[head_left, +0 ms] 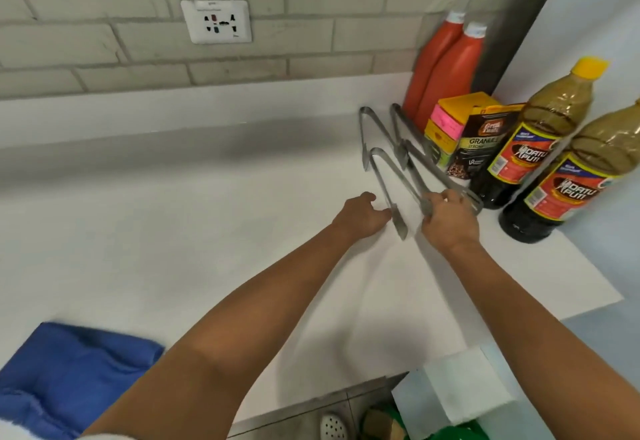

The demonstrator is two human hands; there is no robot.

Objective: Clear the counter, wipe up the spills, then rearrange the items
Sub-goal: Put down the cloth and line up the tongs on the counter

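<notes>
Here, both hands are working the tongs [398, 176] lying on the counter [173, 231] just left of the soy bottles [540, 148]. The right hand [450, 221] is pinching one arm's tip; the left hand's [362, 216] curled fingers are touching another.

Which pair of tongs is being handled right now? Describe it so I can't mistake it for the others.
Start at the right end of the white counter, where bottles stand in the corner. Several metal tongs lie in front of them; take the tongs nearest the counter's front edge. It alone has a hand at each tip: left hand touching one, right hand gripping the other.
</notes>
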